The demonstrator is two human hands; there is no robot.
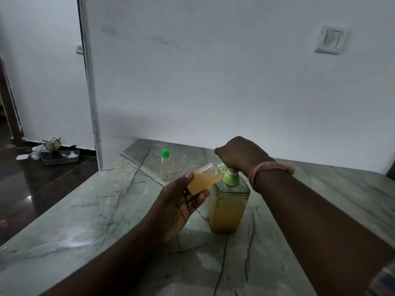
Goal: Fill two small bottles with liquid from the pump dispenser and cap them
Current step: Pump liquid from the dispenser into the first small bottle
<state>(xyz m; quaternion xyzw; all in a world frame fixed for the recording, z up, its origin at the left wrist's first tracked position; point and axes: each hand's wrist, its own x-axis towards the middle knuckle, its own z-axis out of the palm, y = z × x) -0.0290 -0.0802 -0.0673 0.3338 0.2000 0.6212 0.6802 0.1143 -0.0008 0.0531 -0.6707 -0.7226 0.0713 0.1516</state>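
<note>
hands: left hand (181, 201), centre of frame, fingers wrapped around a small clear bottle (204, 178), held tilted with its open neck pointing up-right toward the pump spout; right hand (239, 155), just right of centre, curled palm-down on the pump head, whose top it hides. whether it grips or only presses cannot be told.

small clear bottle: uncapped, more than half full of amber liquid, its mouth touching or just beside the spout; the exact contact is hidden by the right hand.

pump dispenser (228, 206): square clear body, green collar, standing upright on the counter just below the right hand; amber liquid fills most of it.

second bottle (165, 165): above and left of centre, upright, green cap on, looks nearly empty apart from a little at the bottom.

counter (85, 221): pale veined stone, filling the lower frame.

wall switch (330, 39): upper right, on the white wall.

tray (61, 157): far left, on the dark floor, contents unclear.

step in hand, as judged: filling the first bottle. next move likely calls for a few more pump strokes with the neck kept under the spout, then righting it and capping; its cap is not visible.
</note>
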